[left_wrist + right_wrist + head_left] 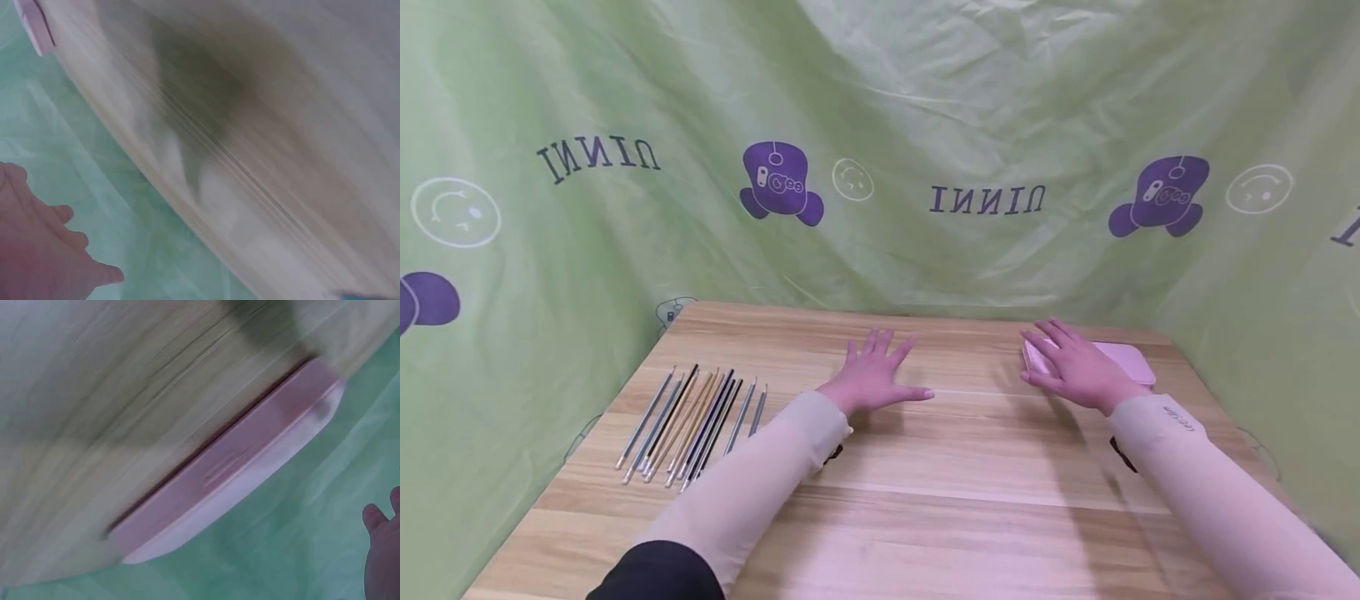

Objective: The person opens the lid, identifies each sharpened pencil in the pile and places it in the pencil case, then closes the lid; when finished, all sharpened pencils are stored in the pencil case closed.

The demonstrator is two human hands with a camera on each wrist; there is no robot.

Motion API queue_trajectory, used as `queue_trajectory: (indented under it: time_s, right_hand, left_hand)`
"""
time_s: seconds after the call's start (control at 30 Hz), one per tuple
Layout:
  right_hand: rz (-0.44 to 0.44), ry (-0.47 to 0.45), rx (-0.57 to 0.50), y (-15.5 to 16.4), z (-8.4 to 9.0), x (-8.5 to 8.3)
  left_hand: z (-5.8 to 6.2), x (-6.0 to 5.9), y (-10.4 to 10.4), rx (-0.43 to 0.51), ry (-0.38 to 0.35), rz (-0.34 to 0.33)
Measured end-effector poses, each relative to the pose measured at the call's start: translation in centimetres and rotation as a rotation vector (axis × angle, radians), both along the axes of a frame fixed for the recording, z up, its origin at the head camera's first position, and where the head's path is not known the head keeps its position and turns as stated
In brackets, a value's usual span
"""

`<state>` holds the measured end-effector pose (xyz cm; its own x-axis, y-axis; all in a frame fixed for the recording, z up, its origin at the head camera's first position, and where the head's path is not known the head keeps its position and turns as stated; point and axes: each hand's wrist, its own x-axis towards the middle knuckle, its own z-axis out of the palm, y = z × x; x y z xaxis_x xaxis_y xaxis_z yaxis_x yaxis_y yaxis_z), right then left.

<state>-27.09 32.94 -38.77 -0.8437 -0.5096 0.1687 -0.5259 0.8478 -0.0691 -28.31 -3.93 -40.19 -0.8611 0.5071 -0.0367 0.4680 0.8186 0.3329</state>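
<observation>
The person's right hand [1078,367] lies on a flat pink case [1123,362] at about 2 o'clock on the wooden table [970,467], near the far right edge. Its fingers [1051,337] are straight and spread over the case's left end, pressing or resting on the lid rather than curling round it. The left hand [872,375] lies flat on bare wood near the centre, at about 12 o'clock, fingers wide and thumb out to the right, holding nothing.

Judging from this pose, the step in hand is getting hold of the case. To do it well, the right hand would want thumb and fingers on opposite long edges, since a flat palm on a smooth lid could simply slide it toward the edge of the table. The left hand could come across to steady the case.

The case is pale pink, long, shallow and round-cornered. The right wrist view [231,475] shows a lighter lid over a darker pink base with a seam along the side; it appears closed, though that view is blurred. The left wrist view is blurred too, and catches only a corner of it [34,25] at the table's far side.

A row of thin pencils [692,425], dark, grey and gold, lies side by side at about 9 o'clock, well apart from both hands. A green printed cloth [880,125] hangs behind.
</observation>
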Motion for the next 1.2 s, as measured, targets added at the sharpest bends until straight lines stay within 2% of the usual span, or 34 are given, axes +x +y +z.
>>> queue_trajectory:
  time_s: [0.17, 0.33, 0.47, 0.57, 0.63, 0.73, 0.8, 0.9, 1.0, 1.1, 1.2]
  right_hand:
    - [-0.089, -0.064, -0.075, 2.3, 0.4, -0.3]
    - [-0.266, -0.124, -0.142, 6.1, 1.4, -0.8]
    - [-0.382, -0.145, -0.234, 9.2, 1.1, -0.7]
    - [-0.429, -0.184, -0.263, 10.9, 0.2, -0.3]
    - [-0.457, -0.204, -0.261, 11.8, -0.5, -0.1]
    - [-0.484, -0.239, -0.252, 12.8, -1.4, 0.0]
    - [-0.496, -0.265, -0.257, 13.2, -2.0, -0.1]
    - [-0.518, -0.317, -0.268, 13.1, -2.7, -0.5]
    - [-0.529, -0.363, -0.266, 12.3, -3.0, -1.0]
    - [-0.491, -0.397, -0.270, 10.7, -2.8, -1.4]
    - [-0.448, -0.418, -0.306, 8.7, -2.7, -1.6]
  left_hand:
    - [0.3, -1.0, 2.1, 0.102, -0.059, 0.047]
    - [0.6, -2.5, 4.9, 0.249, -0.146, 0.097]
    - [0.5, -2.6, 6.9, 0.483, -0.293, 0.154]
    - [0.3, -2.3, 8.1, 0.667, -0.405, 0.205]
    - [-0.1, -2.3, 8.9, 0.756, -0.462, 0.232]
    - [-0.7, -2.4, 10.0, 0.853, -0.544, 0.287]
    - [-1.3, -2.5, 10.9, 0.945, -0.623, 0.337]
    - [-2.3, -2.7, 12.2, 1.159, -0.760, 0.382]
    - [-3.2, -2.4, 13.7, 1.339, -0.895, 0.387]
    - [-3.6, -2.0, 14.9, 1.405, -0.942, 0.405]
    - [-3.9, -1.8, 15.6, 1.437, -0.935, 0.411]
